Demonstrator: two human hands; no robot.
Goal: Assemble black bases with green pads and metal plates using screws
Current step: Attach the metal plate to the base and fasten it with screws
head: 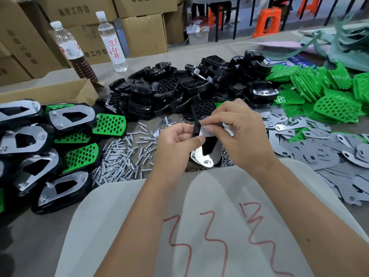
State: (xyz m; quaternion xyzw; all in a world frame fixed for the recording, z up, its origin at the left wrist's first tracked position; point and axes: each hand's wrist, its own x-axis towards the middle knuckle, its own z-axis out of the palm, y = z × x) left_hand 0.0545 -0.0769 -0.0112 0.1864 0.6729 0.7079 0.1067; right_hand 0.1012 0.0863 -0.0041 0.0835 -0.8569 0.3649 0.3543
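My left hand [176,140] grips a black base with a shiny metal plate [204,154] on it, held upright over the table's near edge. My right hand [237,126] pinches the plate's upper end with fingertips and thumb. A screw head shows at the plate's lower end. Loose screws [121,154] lie in a heap to the left of my hands. Black bases [179,88] are piled behind, green pads [323,96] at the right, and grey metal plates [329,152] spread at the near right.
Finished assemblies [46,148] lie stacked at the left, some showing green pads, some metal plates. A cardboard box [52,90] and two bottles [111,41] stand at the back left. Cartons and orange stools [267,22] are beyond the table.
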